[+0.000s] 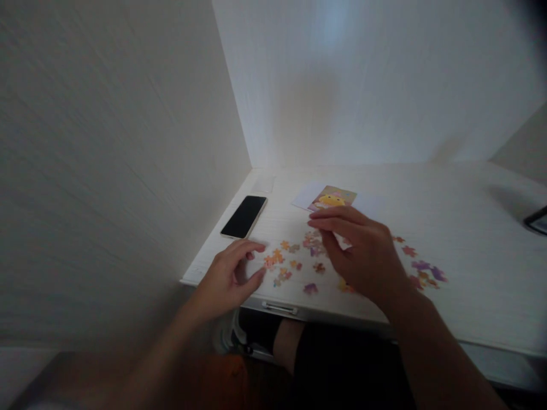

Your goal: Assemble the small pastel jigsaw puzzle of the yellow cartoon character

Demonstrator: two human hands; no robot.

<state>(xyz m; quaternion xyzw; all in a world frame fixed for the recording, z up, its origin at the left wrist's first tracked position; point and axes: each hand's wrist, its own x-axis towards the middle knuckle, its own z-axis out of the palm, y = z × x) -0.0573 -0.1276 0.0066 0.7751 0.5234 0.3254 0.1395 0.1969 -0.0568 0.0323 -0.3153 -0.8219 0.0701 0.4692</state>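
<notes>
Several small loose puzzle pieces in orange, pink and purple lie scattered on a white desk. My left hand hovers at the desk's front left edge, fingers curled and apart, fingertips close to an orange piece; it holds nothing I can see. My right hand hangs over the middle of the pieces, fingers stretched left and covering some of them; whether it pinches one is hidden. A picture card showing a yellow figure lies just behind the pieces.
A black phone lies face up at the desk's left side near the wall. White walls enclose the left and back. A dark object sits at the right edge. A drawer handle and my legs show below.
</notes>
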